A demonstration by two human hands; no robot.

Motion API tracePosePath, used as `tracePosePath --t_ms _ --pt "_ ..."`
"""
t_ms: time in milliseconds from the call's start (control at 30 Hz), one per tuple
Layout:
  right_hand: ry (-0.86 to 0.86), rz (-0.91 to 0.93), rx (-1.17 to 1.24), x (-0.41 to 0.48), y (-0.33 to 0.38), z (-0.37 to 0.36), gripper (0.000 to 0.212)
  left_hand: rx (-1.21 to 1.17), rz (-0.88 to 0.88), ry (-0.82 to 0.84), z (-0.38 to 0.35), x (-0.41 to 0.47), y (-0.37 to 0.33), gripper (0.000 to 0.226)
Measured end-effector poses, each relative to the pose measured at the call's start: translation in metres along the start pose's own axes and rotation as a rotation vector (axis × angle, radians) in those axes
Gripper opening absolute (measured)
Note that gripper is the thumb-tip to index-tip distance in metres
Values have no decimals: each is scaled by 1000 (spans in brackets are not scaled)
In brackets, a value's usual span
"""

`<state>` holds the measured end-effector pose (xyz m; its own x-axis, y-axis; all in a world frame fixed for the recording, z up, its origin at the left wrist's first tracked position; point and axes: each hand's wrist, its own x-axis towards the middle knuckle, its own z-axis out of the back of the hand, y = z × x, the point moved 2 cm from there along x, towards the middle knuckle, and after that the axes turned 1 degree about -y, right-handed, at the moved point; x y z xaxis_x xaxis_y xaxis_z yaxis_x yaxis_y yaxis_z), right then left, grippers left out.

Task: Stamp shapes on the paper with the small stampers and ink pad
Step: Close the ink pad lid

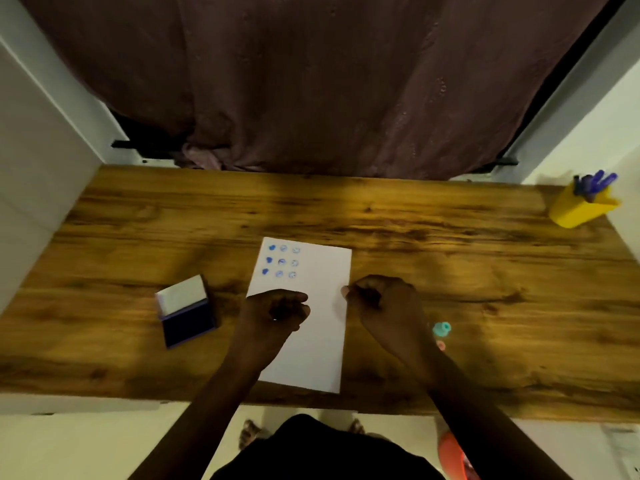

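— What sits furthest left on the bench (381, 216)?

— The ink pad (187, 313), lid tipped open and standing up behind the dark blue pad. It lies near the left edge of the paper (311, 341), not touching it.

— And the paper itself?

— A white sheet lying flat at the middle of the bench, its near end close to the front edge. Nine blue stamped shapes (282, 261) fill its far left corner in three rows of three: solid blobs in the left column, round outlines in the other two.

— What is the left hand (277, 311) doing?

— It is over the left side of the sheet, fingers curled into a loose fist. Whether it presses the paper or grips something small, I cannot tell; the inside of the fist is dark and blurred.

— The right hand (381, 299)?

— Curled too, at the right edge of the sheet. Fingertips bunch toward the thumb as in a pinch, but any stamper inside is hidden.

— Any stampers visible?

— A teal stamper (442, 329) stands on the bench just right of the right wrist, and a pinkish one (441, 345) lies just nearer, partly behind the forearm.

— Far right?

— A yellow cup (581, 211) with blue pens (594, 183), well apart from everything.
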<state>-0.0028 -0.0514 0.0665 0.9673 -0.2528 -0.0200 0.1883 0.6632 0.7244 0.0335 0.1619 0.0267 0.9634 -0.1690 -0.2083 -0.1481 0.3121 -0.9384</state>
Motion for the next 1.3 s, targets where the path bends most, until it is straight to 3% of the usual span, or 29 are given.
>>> tracePosePath --t_ms 267,433,700,1033,1200,1300 --pt "238 119 73 33 72 -81 23 60 33 -225 82 -5 29 10" --pt "368 162 38 51 103 -135 20 72 8 -287 139 -12 47 20" --pt "438 149 -68 74 126 -206 15 47 107 -432 204 -6 84 19" --pt "390 92 -193 87 128 -251 19 128 222 -380 232 20 124 20" --pt "354 73 -214 90 129 -259 21 205 179 -273 228 33 127 33" --pt "352 64 -225 92 129 -262 19 217 144 -269 225 38 128 24"
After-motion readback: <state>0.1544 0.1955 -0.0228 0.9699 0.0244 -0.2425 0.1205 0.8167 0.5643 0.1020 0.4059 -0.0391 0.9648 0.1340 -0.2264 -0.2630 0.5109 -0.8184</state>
